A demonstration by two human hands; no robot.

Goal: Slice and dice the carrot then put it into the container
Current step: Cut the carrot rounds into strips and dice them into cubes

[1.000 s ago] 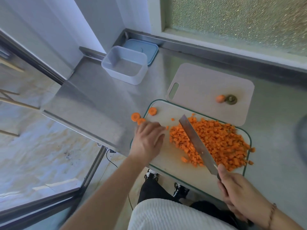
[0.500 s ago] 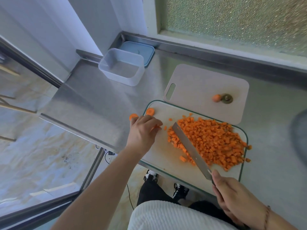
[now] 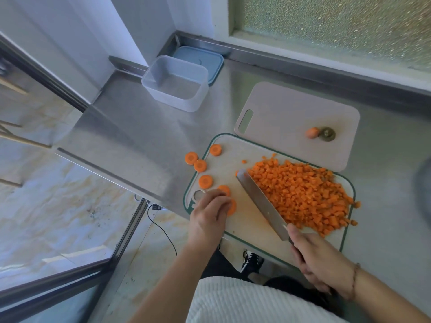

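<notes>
Starting from the left, two carrot slices (image 3: 196, 161) lie off the board (image 3: 245, 220) on the bare bench (image 3: 130, 141) near its edge, so a careless sweep could send them to the floor. The left hand (image 3: 210, 215) pinches a slice with curled fingers close to the knife (image 3: 261, 203), which the right hand (image 3: 321, 262) grips by the handle; a slip there could cut a fingertip. The dice (image 3: 300, 194) are heaped up to the board's right edge and may spill on the way to the container (image 3: 175, 83), which stands well apart.
</notes>
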